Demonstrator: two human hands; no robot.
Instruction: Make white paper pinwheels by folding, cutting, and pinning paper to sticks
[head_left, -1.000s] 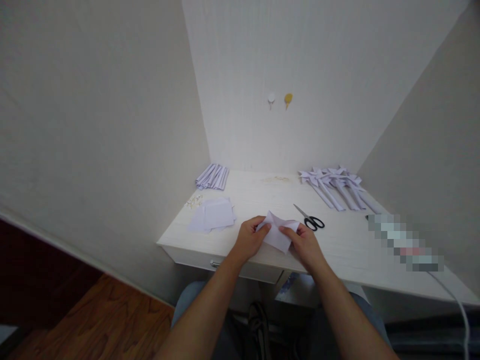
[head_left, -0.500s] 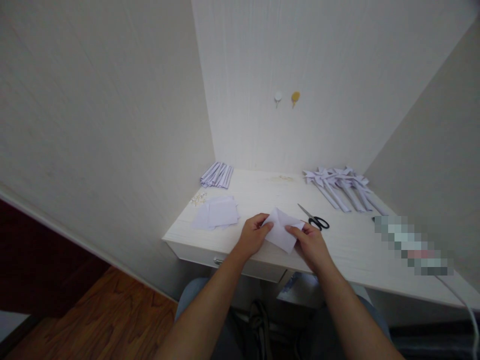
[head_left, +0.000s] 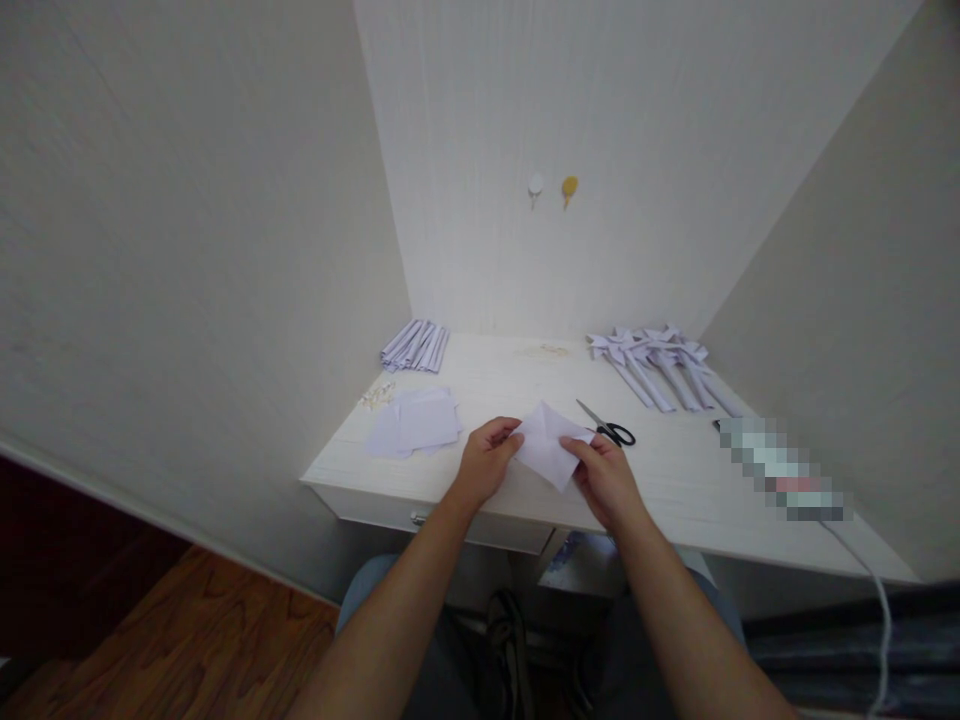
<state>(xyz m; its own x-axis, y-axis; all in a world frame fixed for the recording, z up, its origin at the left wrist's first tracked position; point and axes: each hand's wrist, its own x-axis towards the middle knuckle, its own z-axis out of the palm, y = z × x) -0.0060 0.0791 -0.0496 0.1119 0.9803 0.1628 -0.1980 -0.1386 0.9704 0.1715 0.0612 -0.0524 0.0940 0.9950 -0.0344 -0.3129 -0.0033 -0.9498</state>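
Observation:
A white square sheet of paper [head_left: 546, 455] with crease lines is held up over the desk's front edge, one corner pointing away from me. My left hand [head_left: 491, 455] pinches its left corner between thumb and fingers. On the opposite corner, my right hand [head_left: 604, 470] grips with the thumb on top and the fingers underneath. Just beyond my right hand lie black-handled scissors [head_left: 611, 427], their blades pointing to the back left. A loose stack of white paper squares [head_left: 427, 420] rests left of my left hand.
Rolled paper sticks [head_left: 416, 346] are piled at the back left, near small pale bits [head_left: 379, 396]. Several paper pinwheels [head_left: 656, 360] lie at the back right. A blurred-out object with a cable [head_left: 881, 600] sits on the right of the white desk [head_left: 675, 480].
The sheet lies flatter and more spread, with its creases showing more plainly. Both hands still hold its corners. The whole view has shifted slightly.

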